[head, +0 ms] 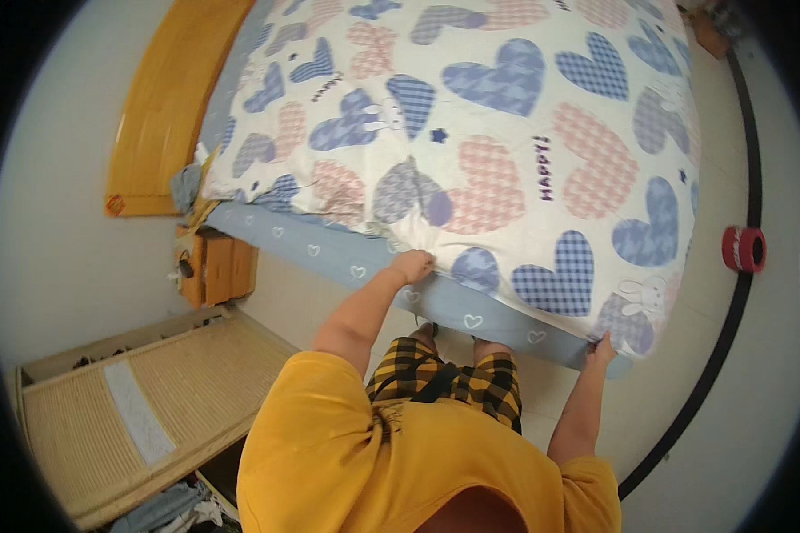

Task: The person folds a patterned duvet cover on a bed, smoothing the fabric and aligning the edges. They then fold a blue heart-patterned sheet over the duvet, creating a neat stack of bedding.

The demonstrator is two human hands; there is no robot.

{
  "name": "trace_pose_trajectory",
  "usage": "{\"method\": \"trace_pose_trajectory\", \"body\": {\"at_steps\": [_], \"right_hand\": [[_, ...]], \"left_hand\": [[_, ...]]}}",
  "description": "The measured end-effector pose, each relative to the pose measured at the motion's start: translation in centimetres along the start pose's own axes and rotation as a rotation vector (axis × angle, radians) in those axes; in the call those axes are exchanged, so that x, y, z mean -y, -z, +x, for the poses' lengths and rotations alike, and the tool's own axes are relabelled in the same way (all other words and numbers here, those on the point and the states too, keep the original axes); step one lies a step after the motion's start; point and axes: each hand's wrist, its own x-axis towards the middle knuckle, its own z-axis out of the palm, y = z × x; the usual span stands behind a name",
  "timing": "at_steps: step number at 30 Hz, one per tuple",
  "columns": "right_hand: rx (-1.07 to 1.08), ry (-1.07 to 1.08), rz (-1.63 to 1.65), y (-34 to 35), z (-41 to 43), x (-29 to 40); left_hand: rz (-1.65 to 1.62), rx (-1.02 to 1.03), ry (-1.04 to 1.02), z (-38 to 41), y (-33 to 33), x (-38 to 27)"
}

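A white quilt [533,173] printed with blue, pink and grey hearts and rabbits covers most of the bed. My left hand [415,265] is closed on its near edge, around the middle of the bed's side, where creases run up from my fist. Further right, my right hand [600,349] grips the same edge close to the quilt's near right corner. Below this edge shows a light blue fitted sheet [327,258] with white heart outlines. Left of my left hand the quilt's edge looks bunched and uneven.
At the left, a wooden headboard [167,113] meets the wall, with a wooden bedside cabinet [225,268] below it. A ribbed, light-coloured cabinet top [200,373] fills the lower left. A red, round object [743,249] lies at the right by the dark skirting strip [720,346].
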Motion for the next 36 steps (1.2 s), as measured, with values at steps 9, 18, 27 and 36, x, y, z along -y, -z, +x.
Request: {"method": "trace_pose_trajectory", "body": {"at_steps": [9, 18, 27, 36], "right_hand": [[0.167, 0.306, -0.508, -0.9, -12.9, -6.2], [0.398, 0.113, -0.337, -5.2, -36.6, -19.8], [0.948, 0.572, -0.713, -26.1, -55.3, -20.8], [1.267, 1.008, -1.789, -41.7, -50.8, -32.3]], "left_hand": [[-1.073, -0.802, 0.947, -4.3, 4.0, 23.0], [-1.386, -0.933, 1.341, 5.9, 14.4, 33.2], [-1.395, -0.638, 0.942, -16.4, 7.2, 41.1], [-1.438, -0.768, 0.923, -24.1, 16.7, 42.2]]}}
